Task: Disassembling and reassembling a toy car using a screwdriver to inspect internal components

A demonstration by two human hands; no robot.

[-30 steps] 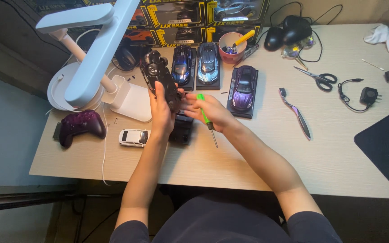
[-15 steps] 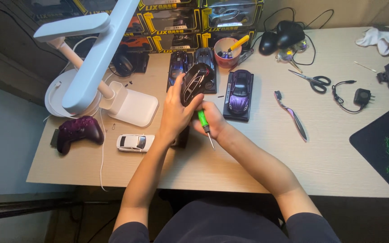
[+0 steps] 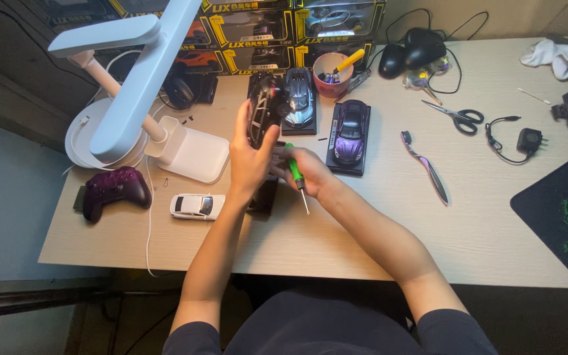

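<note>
Dark model car [image 3: 262, 113] lifted above the pale wooden desk [image 3: 363, 223], long axis near vertical, underside toward camera. Left hand [image 3: 250, 161] clamps it. Right hand [image 3: 310, 172] closed on green-handled screwdriver [image 3: 296, 176], tip pointing down-right.

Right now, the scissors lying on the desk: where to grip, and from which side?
Take the scissors by the black handle loops, coming from above on the right. They lie flat with the loops on the right and the blades pointing up-left toward the computer mice, and the desk around the loops is bare.
</note>
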